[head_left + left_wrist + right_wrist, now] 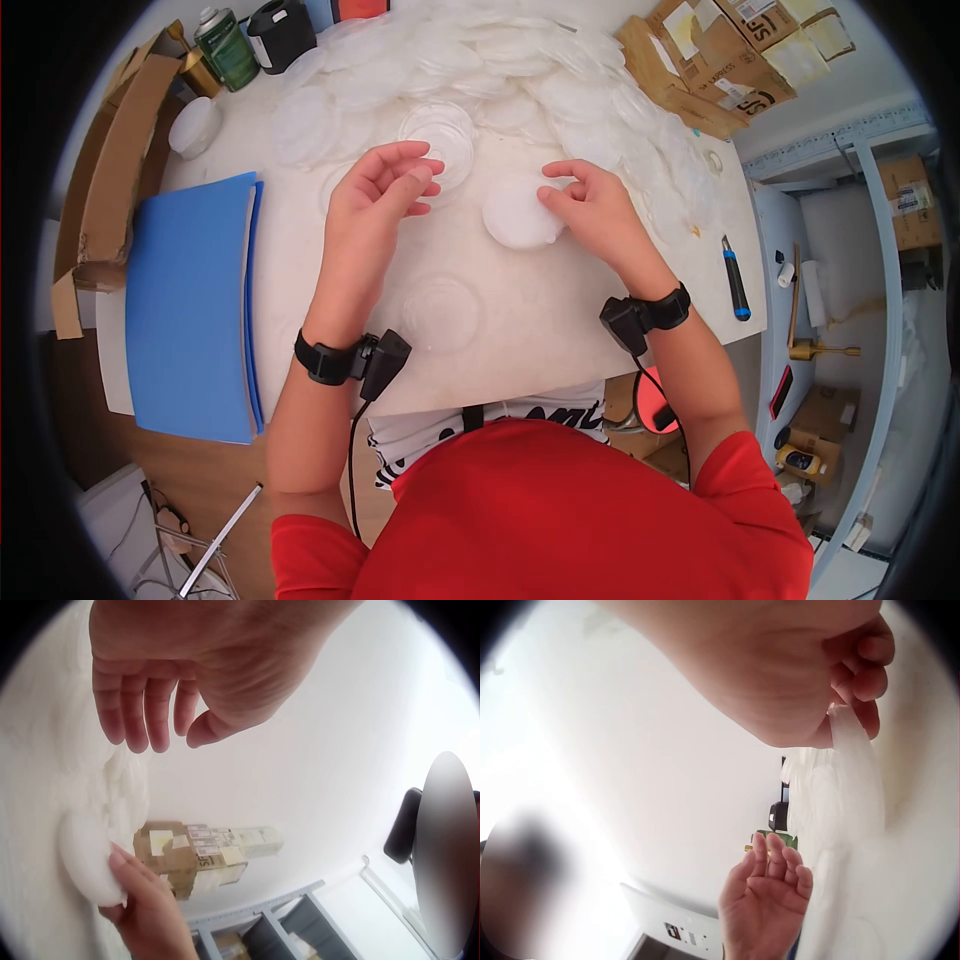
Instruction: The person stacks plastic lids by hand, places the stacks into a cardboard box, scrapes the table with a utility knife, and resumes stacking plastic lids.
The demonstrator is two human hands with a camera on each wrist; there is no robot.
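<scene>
Pinching hand: we have the right grip (595, 205) pinching the right rim of a white disc (522, 212) between thumb and fingers
White disc: we see it between our two hands, lying leftward from the right grip, which is the nearer one; from above it is round, with no long axis, and we cannot tell whether it touches the surface (570, 330)
Left grip (385, 190): we find it released, fingers loosely bent and holding nothing, apart from the disc's left rim
Clear dish (455, 150): we note it just past the left fingers, partly behind them, the closest obstacle between the left grip and the disc
Faint clear lid (440, 312): we have it flat on the surface, nearer our body than either hand
Translucent pile (440, 50): we face it beyond both hands, spreading round to the right
Blue folder (190, 310): left of our left forearm
Utility knife (737, 280): right of our right forearm
</scene>
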